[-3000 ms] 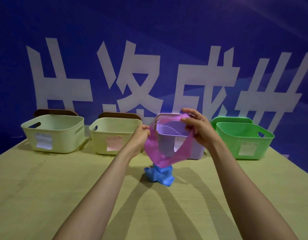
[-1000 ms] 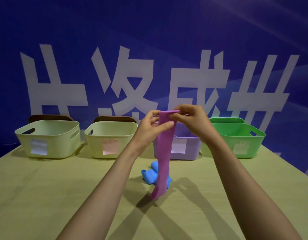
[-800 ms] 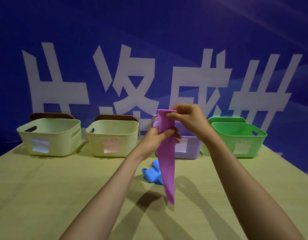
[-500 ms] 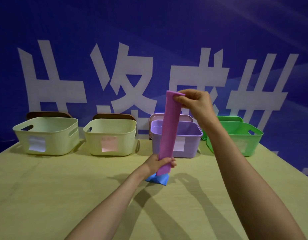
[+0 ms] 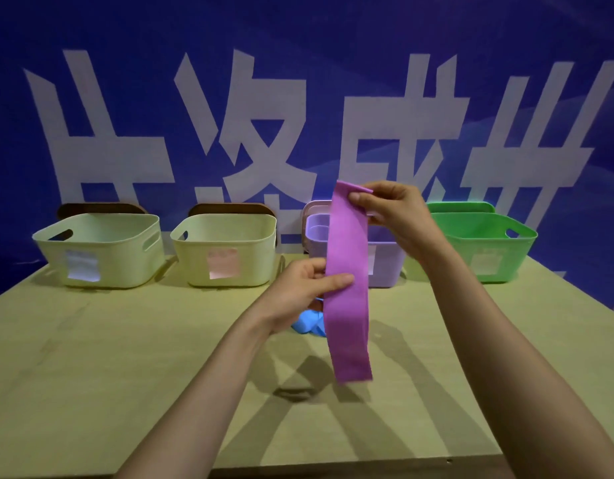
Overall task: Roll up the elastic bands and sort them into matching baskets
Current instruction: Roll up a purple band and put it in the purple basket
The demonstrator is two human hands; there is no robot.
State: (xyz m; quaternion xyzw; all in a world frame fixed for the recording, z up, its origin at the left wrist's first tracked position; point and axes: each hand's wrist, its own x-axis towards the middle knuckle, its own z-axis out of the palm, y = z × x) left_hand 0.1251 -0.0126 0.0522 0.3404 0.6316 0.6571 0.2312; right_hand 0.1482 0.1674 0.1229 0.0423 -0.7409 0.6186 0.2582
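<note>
A person holds a purple elastic band [image 5: 348,288] upright over a pale, matte wooden table [image 5: 91,357]. The band is a flat, smooth strip with squared ends. The right hand [image 5: 391,212] pinches its top end between thumb and curled fingers. The left hand [image 5: 298,292] grips it near mid-length, with the thumb laid across the front. Its lower end hangs free above the tabletop.

Behind the strip, a blue elastic band [image 5: 307,324] lies crumpled in soft folds on the table, partly hidden by the left hand.

Four smooth plastic baskets with rounded corners and cut-out handles line the far edge. They are a cream basket [image 5: 126,257] with a white paper square, a second cream basket [image 5: 257,250] with a pink square, a lilac basket [image 5: 385,267] directly behind the band, and a green basket [image 5: 516,250] with a pale label. A deep blue backdrop [image 5: 298,36] with large white characters rises behind them.
</note>
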